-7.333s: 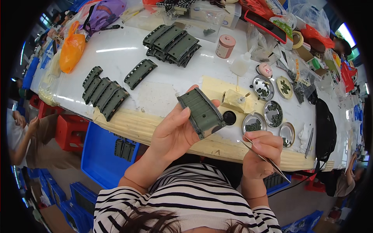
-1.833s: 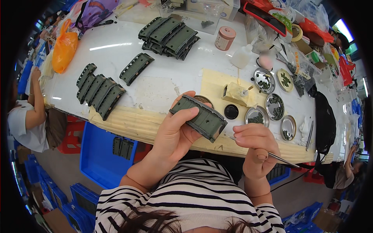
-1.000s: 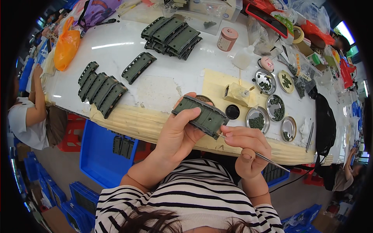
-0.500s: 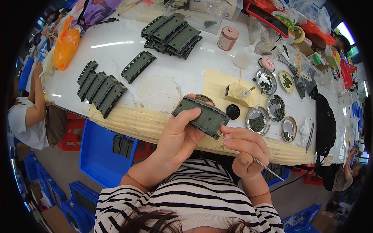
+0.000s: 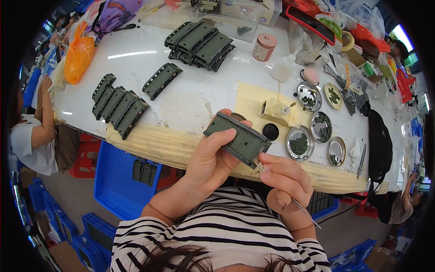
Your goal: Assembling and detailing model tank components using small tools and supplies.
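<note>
My left hand (image 5: 206, 158) is closed around a dark green plastic model part (image 5: 238, 139), its thumb lying across the top face. Grey ribbed strips run along the part's two long edges. In my right hand (image 5: 287, 181) is a pair of thin metal tweezers (image 5: 304, 211), pinched between thumb and fingers. Their tips reach the part's near right corner; whether they grip a small piece there I cannot tell. A beige wrap covers one finger of that hand. Behind the held part, a round dish (image 5: 237, 117) is mostly hidden.
Similar green parts lie in a stack (image 5: 199, 45), a row (image 5: 120, 109) and singly (image 5: 162, 80). Round metal dishes (image 5: 299, 143) hold small green pieces. A wrapped bottle (image 5: 276, 112), black lid (image 5: 271, 132), pink can (image 5: 264, 47) and blue bin (image 5: 120, 181) are around me.
The green part has shifted slightly right and down, tilting a little. My right hand has turned, and the tweezers' rear end now points more steeply down.
</note>
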{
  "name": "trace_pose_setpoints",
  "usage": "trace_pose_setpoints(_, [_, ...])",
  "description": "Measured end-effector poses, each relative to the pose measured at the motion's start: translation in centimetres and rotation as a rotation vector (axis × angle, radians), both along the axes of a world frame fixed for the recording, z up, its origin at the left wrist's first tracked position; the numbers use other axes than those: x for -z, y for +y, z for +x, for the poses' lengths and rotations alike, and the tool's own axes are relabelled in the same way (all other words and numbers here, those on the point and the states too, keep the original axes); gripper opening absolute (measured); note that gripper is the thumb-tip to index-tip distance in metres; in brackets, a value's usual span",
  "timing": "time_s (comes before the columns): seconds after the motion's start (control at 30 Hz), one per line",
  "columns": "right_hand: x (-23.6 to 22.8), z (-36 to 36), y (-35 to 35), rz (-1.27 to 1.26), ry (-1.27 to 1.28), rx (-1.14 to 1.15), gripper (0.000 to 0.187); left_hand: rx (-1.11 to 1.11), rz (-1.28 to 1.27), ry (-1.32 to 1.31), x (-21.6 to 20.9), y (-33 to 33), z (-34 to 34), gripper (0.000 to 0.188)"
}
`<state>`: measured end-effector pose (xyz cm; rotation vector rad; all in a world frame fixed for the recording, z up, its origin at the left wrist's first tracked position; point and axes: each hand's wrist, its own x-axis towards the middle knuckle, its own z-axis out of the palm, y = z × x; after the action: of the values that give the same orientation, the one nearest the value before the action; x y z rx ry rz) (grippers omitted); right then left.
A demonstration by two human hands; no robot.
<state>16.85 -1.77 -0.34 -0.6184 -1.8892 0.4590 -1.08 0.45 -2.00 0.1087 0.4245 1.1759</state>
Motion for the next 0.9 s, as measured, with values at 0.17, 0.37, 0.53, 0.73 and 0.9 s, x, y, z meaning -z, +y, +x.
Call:
trace_pose_setpoints(0.17, [0.01,0.13,-0.18,0.03,-0.022,-0.008,0.025,0.029,0.034,-0.019,0.09,0.06,-0.02,0.039])
trace_pose_setpoints(0.37, [-0.35,0.27,-0.54,-0.011,-0.004,-0.021,0.035,0.066,0.081,-0.024,0.35,0.56,-0.04,0.042])
trace_pose_setpoints(0.53, [-0.66,0.1,-0.63,-0.008,-0.041,-0.024,0.044,0.057,0.109,-0.023,0.47,0.54,-0.14,0.043])
trace_pose_setpoints(0.73, [-0.76,0.03,-0.66,-0.004,-0.036,-0.028,0.043,0.04,0.124,-0.023,0.54,0.57,-0.11,0.043])
trace_pose_setpoints(0.9, [-0.49,-0.02,-0.61,0.019,-0.045,-0.014,0.041,0.045,0.127,-0.032,0.61,0.59,-0.21,0.044])
